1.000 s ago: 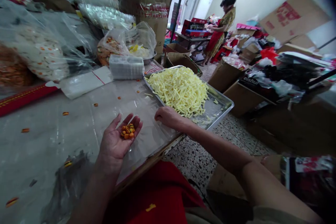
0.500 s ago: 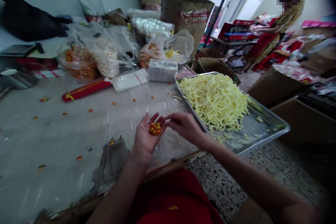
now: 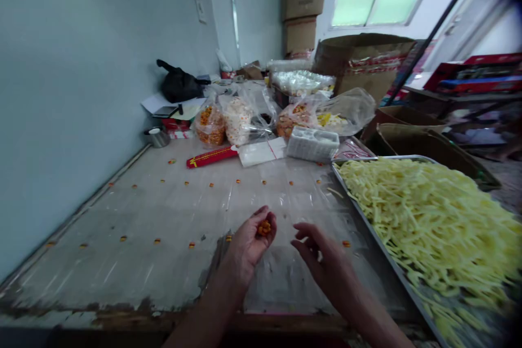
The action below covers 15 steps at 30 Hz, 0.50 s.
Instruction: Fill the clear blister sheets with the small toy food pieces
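Note:
My left hand is cupped palm up over the table, its fingers curled around a small heap of orange burger-shaped pieces. To its right, apart from it, my right hand hovers with thumb and fingers bent and spaced, and nothing shows between them. Clear plastic sheets or bags cover the tabletop beneath both hands. Similar small pieces lie spaced on the plastic in two rows, one piece just right of my right hand and another piece left of my left wrist.
A metal tray heaped with pale yellow sticks stands at the right. Along the back are a red packet, a clear plastic moulded tray, bags of orange snacks and a metal cup. Cardboard boxes stand behind.
My view has swung left, so the tray sits farther right. My right hand has drawn away from my left palm, and the left fingers have curled more around the pieces.

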{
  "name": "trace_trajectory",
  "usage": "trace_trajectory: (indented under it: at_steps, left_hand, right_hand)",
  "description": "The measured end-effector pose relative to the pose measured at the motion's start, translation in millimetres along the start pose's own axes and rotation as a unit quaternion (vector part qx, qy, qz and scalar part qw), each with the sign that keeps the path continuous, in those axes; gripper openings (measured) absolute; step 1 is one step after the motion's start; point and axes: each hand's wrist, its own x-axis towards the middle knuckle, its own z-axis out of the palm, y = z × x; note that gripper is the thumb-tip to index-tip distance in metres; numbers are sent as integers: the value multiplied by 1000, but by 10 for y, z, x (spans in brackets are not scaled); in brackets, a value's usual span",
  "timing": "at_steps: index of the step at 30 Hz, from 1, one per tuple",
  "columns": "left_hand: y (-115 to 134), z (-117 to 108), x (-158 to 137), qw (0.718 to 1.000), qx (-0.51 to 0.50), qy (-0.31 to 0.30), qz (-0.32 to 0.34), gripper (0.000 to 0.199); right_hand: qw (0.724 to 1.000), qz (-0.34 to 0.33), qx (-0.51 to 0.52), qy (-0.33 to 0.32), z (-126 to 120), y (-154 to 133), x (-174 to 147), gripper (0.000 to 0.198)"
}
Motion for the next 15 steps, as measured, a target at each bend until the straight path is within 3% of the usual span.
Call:
trace_trajectory:
  at_steps: [3,6,9,13,15]
  left_hand:
    - [525,-158,-114,999,-18,-5,31,4]
    - [1096,-452,-259,993,-10,13,117,18]
    - [1526,-786,-420,978,5,45,204,23]
    - [1695,-1059,-529,953,44,62,292,17]
    - [1696,-1068,-451,918,101,76,376,8]
  right_hand:
    - [989,-48,-131,44,-169,241,-245,22]
    - [967,-84,-232,62,-364,478,-515,24]
    - [952,-77,-275,106,-530,618,-751,30]
    - [936,-103,-298,158,-590,843,-1007,48]
    - [918,-148,-320,181,-554,975,-1089,58]
